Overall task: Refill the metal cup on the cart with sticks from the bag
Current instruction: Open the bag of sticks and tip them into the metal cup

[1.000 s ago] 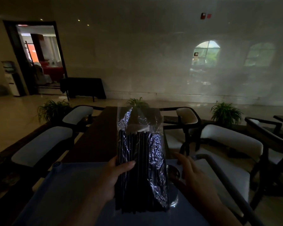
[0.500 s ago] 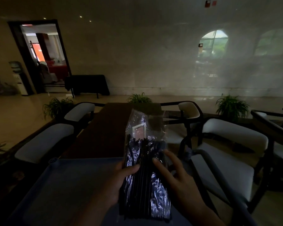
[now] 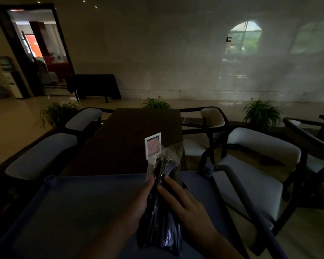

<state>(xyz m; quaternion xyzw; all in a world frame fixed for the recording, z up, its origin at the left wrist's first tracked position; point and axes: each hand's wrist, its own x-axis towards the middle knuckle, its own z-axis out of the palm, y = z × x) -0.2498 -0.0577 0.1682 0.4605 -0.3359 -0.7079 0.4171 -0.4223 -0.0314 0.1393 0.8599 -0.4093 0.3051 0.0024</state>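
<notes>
- A second ago you held the bag (image 3: 163,221) upright over the cart (image 3: 73,212) with your left hand (image 3: 143,200) alone.
- Your right hand (image 3: 189,204) then waited right of the bag, by the cup.
- Since then that hand came onto the bag; its fingers (image 3: 170,184) lay fairly straight on the front, and its thumb was hidden.
- Your left hand stayed wrapped round the bag's left side.
- The bag sank lower, its top crumpled and leaning toward the card (image 3: 152,144).
- The sticks (image 3: 157,208) were still all inside it.
- The cup no longer showed; it was probably behind the bag.
- Likely you were about to open the bag, so no refilling had begun.
</notes>
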